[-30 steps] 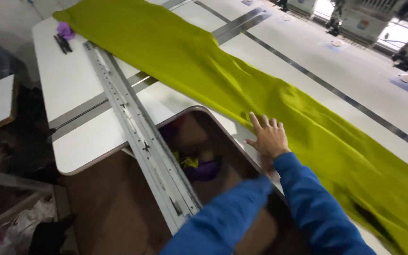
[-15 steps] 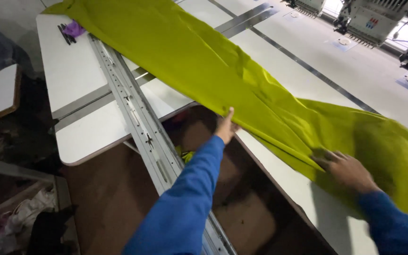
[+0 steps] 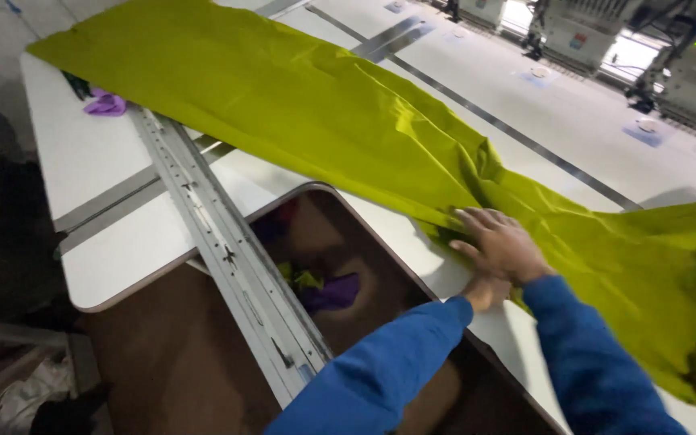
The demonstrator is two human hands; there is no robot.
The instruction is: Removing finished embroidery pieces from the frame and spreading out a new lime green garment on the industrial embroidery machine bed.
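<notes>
Yellow-green cloth (image 3: 324, 121), one long piece, lies diagonally across the white worktop (image 3: 98, 242) from 10 o'clock to 4 o'clock, bunched into folds near the hands. Right hand (image 3: 503, 246) rests palm down on the cloth's near edge, fingers spread flat toward 10 o'clock and pressing rather than gripping. Left hand (image 3: 483, 290) sits directly beneath the right, touching it at the wrist, at the worktop edge; its fingers are hidden, so its hold cannot be told. Both arms wear blue sleeves (image 3: 380, 379), two in count, entering from 5 and 6 o'clock.

At 9 o'clock of the hands, one rounded opening (image 3: 340, 258) in the worktop shows a brown interior holding purple and yellow-green scraps (image 3: 328, 290). One grey perforated metal rail (image 3: 227, 258) runs along the opening's far side from 11 to 6 o'clock. One purple scrap (image 3: 106, 103) lies on the worktop at 10 o'clock, just beside the cloth. Embroidery machine heads (image 3: 590, 32) stand along the 1 o'clock edge; their count cannot be told.
</notes>
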